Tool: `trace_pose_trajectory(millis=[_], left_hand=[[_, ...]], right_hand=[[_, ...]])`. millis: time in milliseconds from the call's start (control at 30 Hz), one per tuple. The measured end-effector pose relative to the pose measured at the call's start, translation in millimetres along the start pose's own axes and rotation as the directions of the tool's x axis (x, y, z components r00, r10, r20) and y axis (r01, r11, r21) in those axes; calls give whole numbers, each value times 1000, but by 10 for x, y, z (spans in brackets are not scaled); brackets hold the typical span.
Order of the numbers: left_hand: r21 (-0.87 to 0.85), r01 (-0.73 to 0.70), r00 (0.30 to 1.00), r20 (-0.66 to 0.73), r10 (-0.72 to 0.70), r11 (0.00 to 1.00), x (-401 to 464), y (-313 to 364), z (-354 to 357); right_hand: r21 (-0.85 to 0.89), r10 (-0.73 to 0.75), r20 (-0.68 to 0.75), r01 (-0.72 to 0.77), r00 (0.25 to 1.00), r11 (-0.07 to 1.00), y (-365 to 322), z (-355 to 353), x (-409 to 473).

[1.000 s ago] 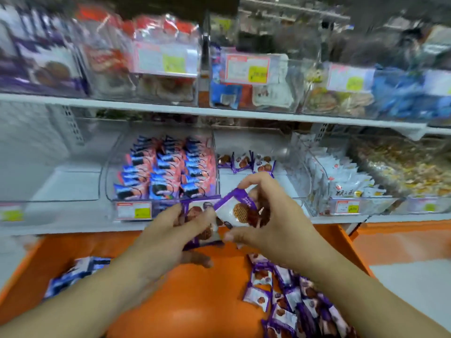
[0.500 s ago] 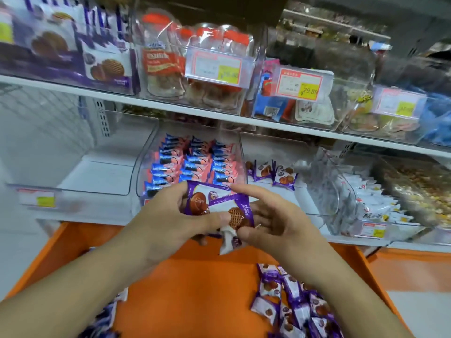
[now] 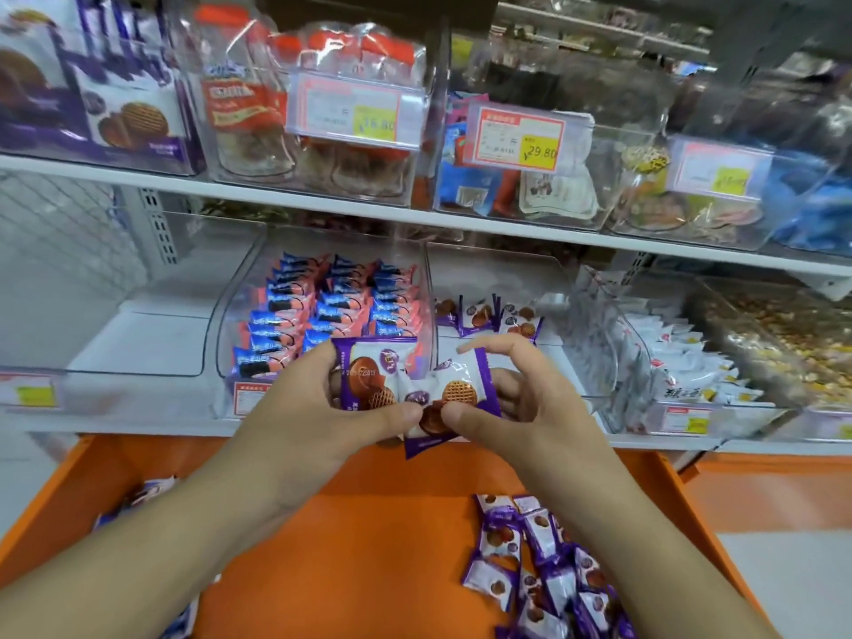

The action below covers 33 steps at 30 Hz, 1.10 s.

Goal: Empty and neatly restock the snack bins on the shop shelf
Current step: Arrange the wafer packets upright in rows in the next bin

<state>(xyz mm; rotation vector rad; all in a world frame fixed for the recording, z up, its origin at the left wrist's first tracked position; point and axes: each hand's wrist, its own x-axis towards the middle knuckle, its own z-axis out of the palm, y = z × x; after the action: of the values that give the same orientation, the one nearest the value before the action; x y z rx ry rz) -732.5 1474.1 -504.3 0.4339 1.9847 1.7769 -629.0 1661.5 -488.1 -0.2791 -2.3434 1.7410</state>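
Note:
Both hands meet in front of the lower shelf, holding a small stack of purple-and-white cookie packets [image 3: 405, 389]. My left hand [image 3: 313, 422] grips the stack from the left, thumb on top. My right hand [image 3: 521, 408] pinches the front packet with thumb and curled fingers. Behind them stands a clear bin [image 3: 558, 279] with three of the same purple packets [image 3: 488, 315] lined up at its back. More purple packets [image 3: 539, 569] lie heaped on the orange surface [image 3: 369, 523] below.
A clear bin of blue-and-pink packets [image 3: 332, 311] sits left of the purple one, and an empty clear bin [image 3: 138, 315] further left. White packets [image 3: 682, 362] fill the bin to the right. The upper shelf [image 3: 415, 219] carries bins with price tags.
The hands have stayed together on the packets while the view has moved closer to the shelf. The front packet now lies flatter across the stack.

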Motion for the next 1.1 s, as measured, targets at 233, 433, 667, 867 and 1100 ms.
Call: trace_pose_trajectory(millis=[233, 433, 667, 867, 1100], left_hand=[[-82, 58, 998, -14, -59, 995, 147, 36, 123], [48, 27, 998, -55, -25, 998, 408, 20, 75], [80, 12, 998, -57, -7, 997, 645, -77, 10], [45, 10, 998, -66, -7, 999, 747, -134, -28], [-37, 36, 994, -101, -40, 999, 739, -221, -32]], right_hand=[[-393, -93, -163, 22, 982, 919, 114, -278, 170], [-456, -75, -317, -82, 946, 886, 626, -622, 1109], [-653, -88, -127, -16, 988, 757, 1194, -501, 2248], [-879, -225, -41, 72, 973, 471, 1544, -425, 2788], [-942, -255, -76, 15, 964, 337, 1631, -387, 2824]])
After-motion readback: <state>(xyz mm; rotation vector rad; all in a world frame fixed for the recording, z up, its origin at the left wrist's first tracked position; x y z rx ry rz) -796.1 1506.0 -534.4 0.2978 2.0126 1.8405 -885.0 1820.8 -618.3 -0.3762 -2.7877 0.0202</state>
